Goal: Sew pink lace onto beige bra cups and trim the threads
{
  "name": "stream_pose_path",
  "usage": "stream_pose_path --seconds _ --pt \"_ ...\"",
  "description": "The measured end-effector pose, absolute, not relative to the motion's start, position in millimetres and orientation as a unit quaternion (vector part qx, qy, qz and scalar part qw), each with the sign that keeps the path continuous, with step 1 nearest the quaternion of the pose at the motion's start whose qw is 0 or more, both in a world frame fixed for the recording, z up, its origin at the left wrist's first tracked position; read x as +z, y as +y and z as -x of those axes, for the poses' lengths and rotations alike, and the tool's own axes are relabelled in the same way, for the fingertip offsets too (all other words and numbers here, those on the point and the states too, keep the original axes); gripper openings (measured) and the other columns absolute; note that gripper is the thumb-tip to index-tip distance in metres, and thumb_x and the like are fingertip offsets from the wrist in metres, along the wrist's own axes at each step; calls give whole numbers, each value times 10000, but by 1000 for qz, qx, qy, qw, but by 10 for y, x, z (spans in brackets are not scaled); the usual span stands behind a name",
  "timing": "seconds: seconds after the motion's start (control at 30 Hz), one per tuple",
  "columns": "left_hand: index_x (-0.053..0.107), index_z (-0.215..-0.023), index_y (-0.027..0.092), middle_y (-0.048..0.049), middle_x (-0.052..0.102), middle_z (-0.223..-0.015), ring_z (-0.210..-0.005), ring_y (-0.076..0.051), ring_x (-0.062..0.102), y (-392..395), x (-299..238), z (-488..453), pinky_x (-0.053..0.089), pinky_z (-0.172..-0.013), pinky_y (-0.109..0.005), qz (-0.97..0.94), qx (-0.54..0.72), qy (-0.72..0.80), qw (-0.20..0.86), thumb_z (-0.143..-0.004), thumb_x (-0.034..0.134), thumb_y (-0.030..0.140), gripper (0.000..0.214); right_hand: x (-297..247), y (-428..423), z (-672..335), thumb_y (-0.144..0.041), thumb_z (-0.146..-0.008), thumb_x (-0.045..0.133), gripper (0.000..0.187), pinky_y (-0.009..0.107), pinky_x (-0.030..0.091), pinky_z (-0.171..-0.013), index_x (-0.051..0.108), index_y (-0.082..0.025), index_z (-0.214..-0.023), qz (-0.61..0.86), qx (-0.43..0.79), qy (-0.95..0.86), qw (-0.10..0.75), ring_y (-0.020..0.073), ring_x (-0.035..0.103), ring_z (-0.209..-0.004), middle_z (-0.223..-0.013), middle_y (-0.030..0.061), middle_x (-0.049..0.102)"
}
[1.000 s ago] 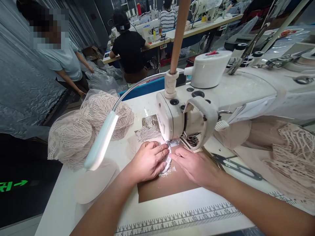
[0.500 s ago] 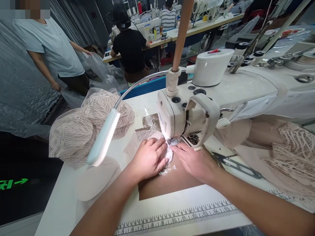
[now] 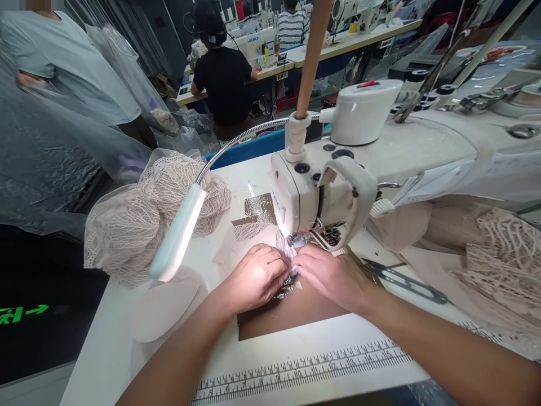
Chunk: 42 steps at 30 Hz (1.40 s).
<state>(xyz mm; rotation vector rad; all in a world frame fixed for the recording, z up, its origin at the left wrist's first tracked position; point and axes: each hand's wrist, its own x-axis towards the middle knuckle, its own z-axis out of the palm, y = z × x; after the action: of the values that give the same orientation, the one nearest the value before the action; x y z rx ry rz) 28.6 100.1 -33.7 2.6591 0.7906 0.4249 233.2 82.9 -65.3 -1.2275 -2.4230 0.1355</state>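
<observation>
- Bunched up between the fingers now, the white trim lay flatter half a second ago with its scalloped edge showing; at far left, a co-worker's hand has risen and the clear plastic bag has been drawn up with it.
- Left hand: fingers curled close together, tips closed on the trim's left side, probably to steady it near the needle.
- Right hand: fingers nearly together, tips closed on the trim's right side; its thumb is hidden. With 2 hands facing each other, the trim is likely easier to guide and less apt to slip.
- Trim's place: just in front of the foot of the sewing machine, above a brown sheet that probably gives a smooth surface.
- Lamp: bent on its neck toward the work, presumably to light the stitching spot.
- Lace pile and pale oval cloth: left of the hands, seemingly set aside yet reachable. Metal tool: right, beside the right forearm, likely parked for quick use.
- Containers: a pale bundle shows at the bag's lower part, inside or behind the plastic, I cannot tell which. Behind the table, a blue trough keeps most of its contents hidden.
</observation>
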Motion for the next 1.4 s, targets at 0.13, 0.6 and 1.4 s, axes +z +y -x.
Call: stream_pose_path --seconds 0.13,0.6,1.4 --pt "602 -948 165 -70 641 -890 -840 -182 572 981 -318 -275 423 -837 -354 -944 107 284 126 -923 440 297 210 -686 825 -2347 -137 -902 443 259 228 384 -608 662 -185 -775 419 43 -878 226 117 550 -672 -738 23 617" --pt "602 -1158 177 -82 602 -1243 -928 -216 550 972 -373 -273 427 -833 -389 -948 87 296 76 -936 406 269 311 -634 758 -2364 -73 -865 410 292 263 333 -550 670 -156 -970 411 9 -891 194 130 487 -623 -765 38 585" --pt "601 -1153 165 -70 587 -1261 -996 -224 534 1002 -361 -254 406 -894 -403 -947 100 288 103 -907 451 292 315 -619 783 -2388 -68 -831 424 321 264 272 -539 665 -172 -1015 419 9 -887 195 117 404 -569 -754 28 574"
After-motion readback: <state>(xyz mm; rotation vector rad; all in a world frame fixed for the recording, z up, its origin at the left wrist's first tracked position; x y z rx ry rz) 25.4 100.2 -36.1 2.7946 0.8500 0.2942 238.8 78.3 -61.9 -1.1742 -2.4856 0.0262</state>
